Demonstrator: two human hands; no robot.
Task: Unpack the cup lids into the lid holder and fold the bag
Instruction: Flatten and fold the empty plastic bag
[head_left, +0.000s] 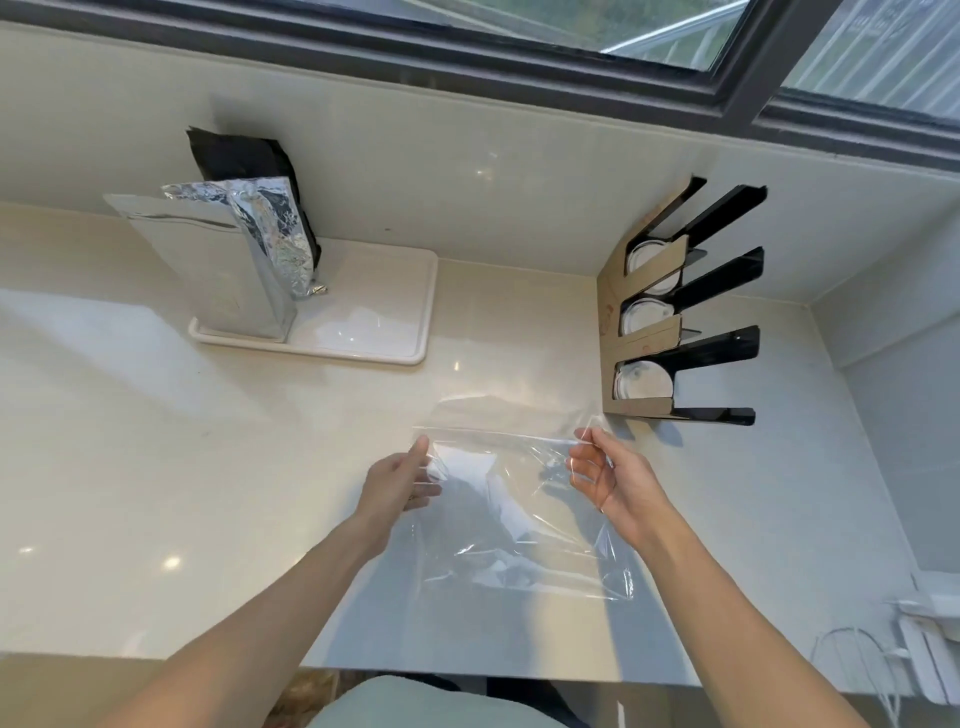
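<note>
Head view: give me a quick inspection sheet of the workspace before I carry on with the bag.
Surface: pale glossy counter, with light glare spots.
Job's things: clear plastic bag stretched out between both hands above the counter, it looks empty; lid holder at the right wall with white cup lids in three slots.
Clutter: white tray carrying a silver foil pouch and a black pouch behind it.
Hands: left hand pinches the bag's left edge; right hand pinches its right edge.
Cables: white cables and a white power strip at the lower right.
Surroundings: dark-framed window above the backsplash.
</note>
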